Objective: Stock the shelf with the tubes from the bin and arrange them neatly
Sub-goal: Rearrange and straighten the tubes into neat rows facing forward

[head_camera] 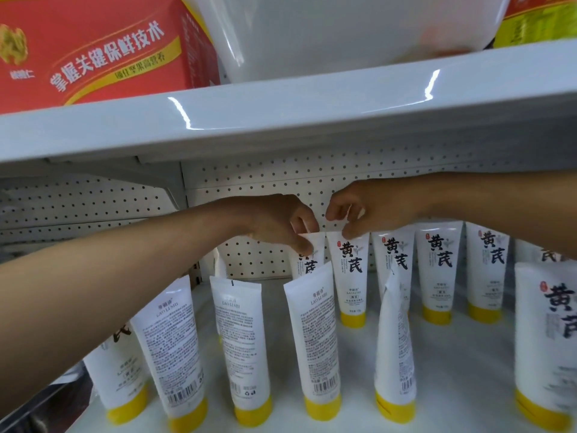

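Several white tubes with yellow caps stand cap-down on the white shelf (452,354), in a back row and a front row. My left hand (281,223) pinches the top edge of a back-row tube (307,264), which is partly hidden behind a front tube (315,339). My right hand (356,210) pinches the top of the neighbouring back-row tube (349,276). Front tubes at the left and middle show their printed backs. The back-row tubes to the right show large black characters.
The shelf above (281,120) hangs low over my hands and carries a red carton (93,48) and a white plastic bin (327,32). A perforated back panel (265,260) closes the rear. A front tube (395,348) stands turned edge-on.
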A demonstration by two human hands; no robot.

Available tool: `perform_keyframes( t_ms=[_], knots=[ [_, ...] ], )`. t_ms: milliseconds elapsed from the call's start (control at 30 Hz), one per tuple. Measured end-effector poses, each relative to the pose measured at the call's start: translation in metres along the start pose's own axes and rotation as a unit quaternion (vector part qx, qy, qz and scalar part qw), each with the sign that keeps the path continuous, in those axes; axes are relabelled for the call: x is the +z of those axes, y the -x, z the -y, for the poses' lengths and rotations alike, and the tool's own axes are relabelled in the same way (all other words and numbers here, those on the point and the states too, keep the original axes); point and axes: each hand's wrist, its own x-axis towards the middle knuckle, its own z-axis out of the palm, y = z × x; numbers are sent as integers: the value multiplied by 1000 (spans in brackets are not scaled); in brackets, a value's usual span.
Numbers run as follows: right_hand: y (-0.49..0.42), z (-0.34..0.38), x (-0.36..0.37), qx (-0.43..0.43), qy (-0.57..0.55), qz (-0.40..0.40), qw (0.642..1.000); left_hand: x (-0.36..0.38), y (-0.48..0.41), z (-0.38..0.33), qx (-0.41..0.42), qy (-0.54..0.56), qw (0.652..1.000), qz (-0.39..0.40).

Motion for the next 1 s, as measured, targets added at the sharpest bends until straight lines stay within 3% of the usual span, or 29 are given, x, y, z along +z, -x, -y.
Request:
perform_keyframes(
  t_ms=[200,500,667,800,1000],
  knots=[
    [37,20,-9,-44,-19,-74,996,-12,57,-22,33,41,990,-131],
    [103,61,-11,-91,70,-147,983,4,140,-82,39,-149,964,-216],
    [116,72,7,-55,170,-77,981,18,143,-98,-23,-281,949,-142],
    [115,69,20,-47,174,-62,982,23,141,-99,-23,-350,930,-110],
    [127,59,17,-56,147,-57,986,20,134,-105,3,-305,946,-110]
  ],
)
